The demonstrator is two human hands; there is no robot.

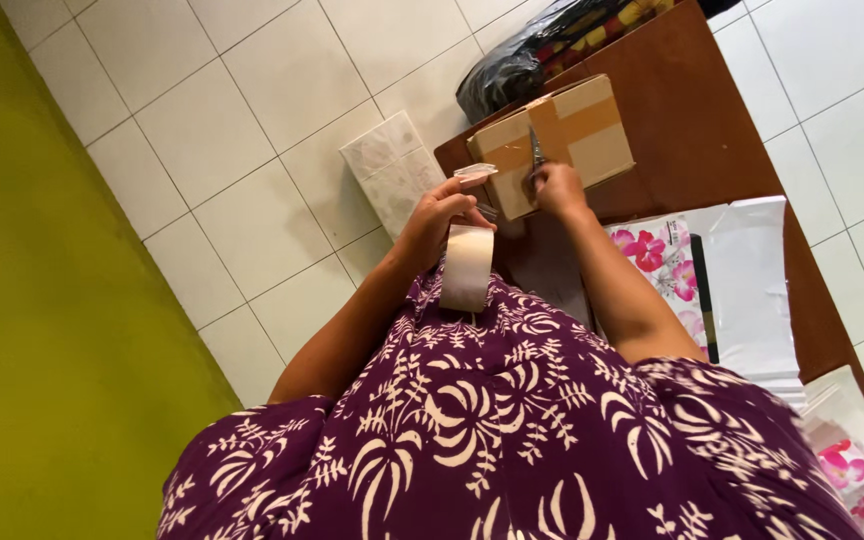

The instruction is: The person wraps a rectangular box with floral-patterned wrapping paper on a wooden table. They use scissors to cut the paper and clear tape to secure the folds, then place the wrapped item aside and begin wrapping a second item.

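Cardboard box (560,140), taped in brown strips, on the brown table (692,120); both hands at its near edge.

Left hand (439,222), just before the box's near corner: fingers closed around a roll of clear tape (467,267), with a short strip pulled up toward the box. Right hand (556,188) rests against the box's near face, fingers curled on scissors (536,152); only the blades show, lying up over the box top, handles hidden in the fist. Behind the box, a black bag (512,70), partly cut off by the frame edge. Beside the box, on the floor, a white patterned packet (392,170). Nearer than the box, a flowered mailer (664,262) and white sheets (752,280), partly covered by the right forearm. Purple patterned dress (512,430) hides the table's near edge.
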